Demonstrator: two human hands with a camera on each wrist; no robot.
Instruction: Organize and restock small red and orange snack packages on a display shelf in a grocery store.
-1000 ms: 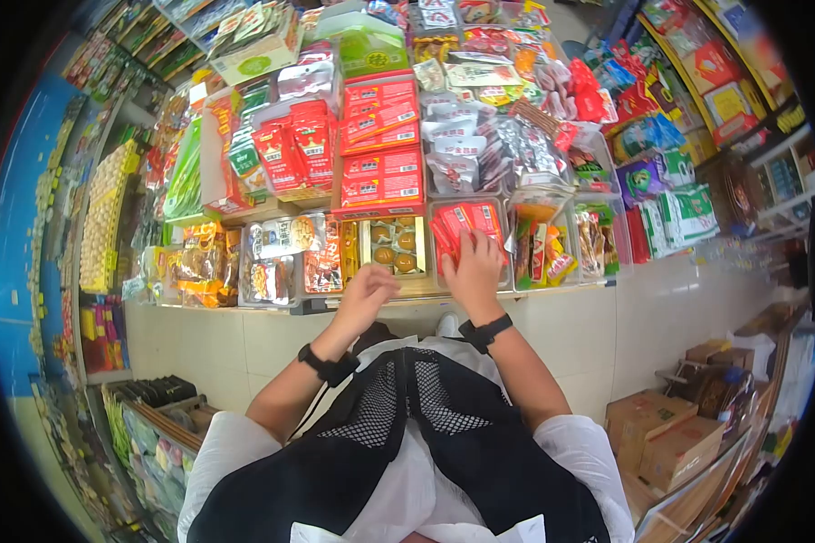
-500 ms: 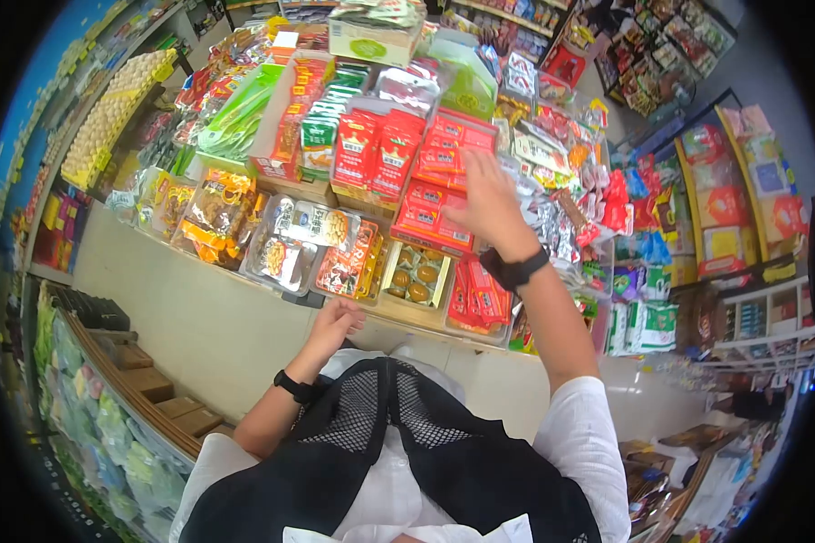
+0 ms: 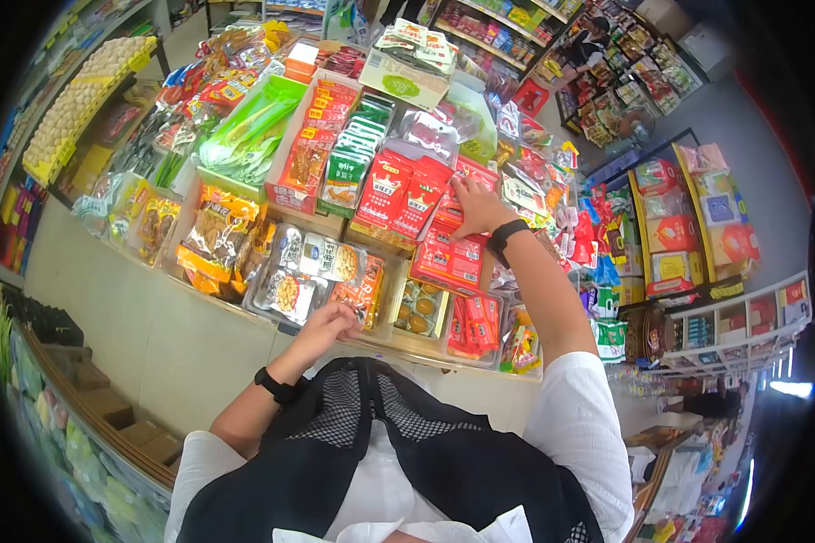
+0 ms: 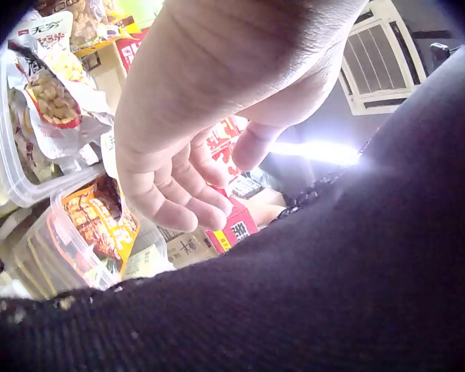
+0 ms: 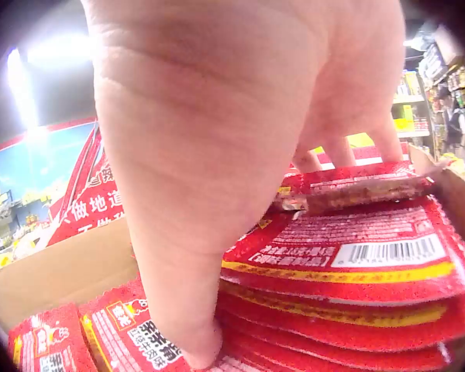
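Observation:
The right hand (image 3: pixel 482 210) reaches into a box of red flat packets (image 3: pixel 447 257), fingers spread over them. In the right wrist view the thumb of that hand (image 5: pixel 209 170) touches packets at the left, and its fingertips rest on the far end of a stack of red packets (image 5: pixel 356 267). The left hand (image 3: pixel 330 324) hovers at the near edge of the display, by a tub of orange-red packets (image 3: pixel 360 291); nothing is in it. In the left wrist view this hand (image 4: pixel 209 116) hangs with fingers loosely bent, above a clear tub holding an orange packet (image 4: pixel 101 221).
Nut packets (image 3: pixel 292 271) sit in a clear tub, left of a box of round brown items (image 3: pixel 418 309). Another tub (image 3: pixel 474 328) of red packets stands at the front edge. Large red pouches (image 3: pixel 406 195) adjoin the right hand's box. Egg trays (image 3: pixel 86 100) stand far left.
The right hand has gone from the front tub of red packets up to the box behind it and come down on the packets there. The head view has swung round to the right.

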